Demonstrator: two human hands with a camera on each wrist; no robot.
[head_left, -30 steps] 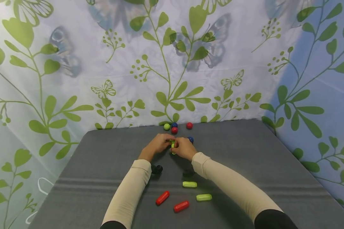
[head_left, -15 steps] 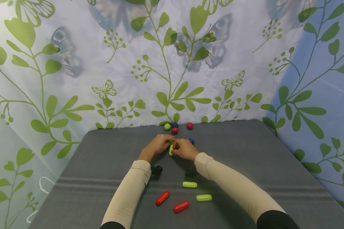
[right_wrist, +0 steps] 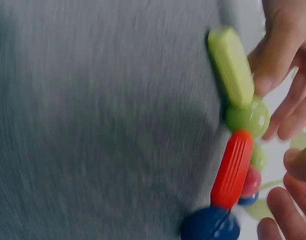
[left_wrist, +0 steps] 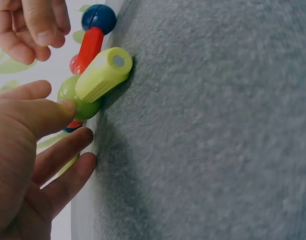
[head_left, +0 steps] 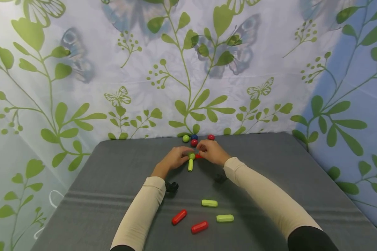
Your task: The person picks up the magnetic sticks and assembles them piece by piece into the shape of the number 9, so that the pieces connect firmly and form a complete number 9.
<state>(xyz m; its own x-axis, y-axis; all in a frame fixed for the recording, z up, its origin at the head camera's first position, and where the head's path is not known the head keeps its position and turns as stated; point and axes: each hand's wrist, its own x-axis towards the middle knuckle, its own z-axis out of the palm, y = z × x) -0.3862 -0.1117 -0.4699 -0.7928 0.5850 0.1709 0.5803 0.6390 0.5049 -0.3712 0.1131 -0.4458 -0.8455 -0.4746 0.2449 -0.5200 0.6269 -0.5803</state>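
My left hand holds a green ball between thumb and fingers, low over the grey table. A yellow-green rod joins the ball and points toward me. Its free end shows a grey disc in the left wrist view. From the same ball a red rod runs to the right, with a blue ball at its far end. In the head view that blue ball is hidden behind my right hand, which hovers above the red rod, fingers loosely bent around nothing.
At the back edge sit loose balls: a green ball, a dark blue ball and two red balls. Nearer me lie two yellow-green rods and two red rods. A patterned curtain hangs behind the table.
My right hand has let go of the yellow-green rod and moved up and to the right. The rod stays at the green ball, and the red rod has come into sight.
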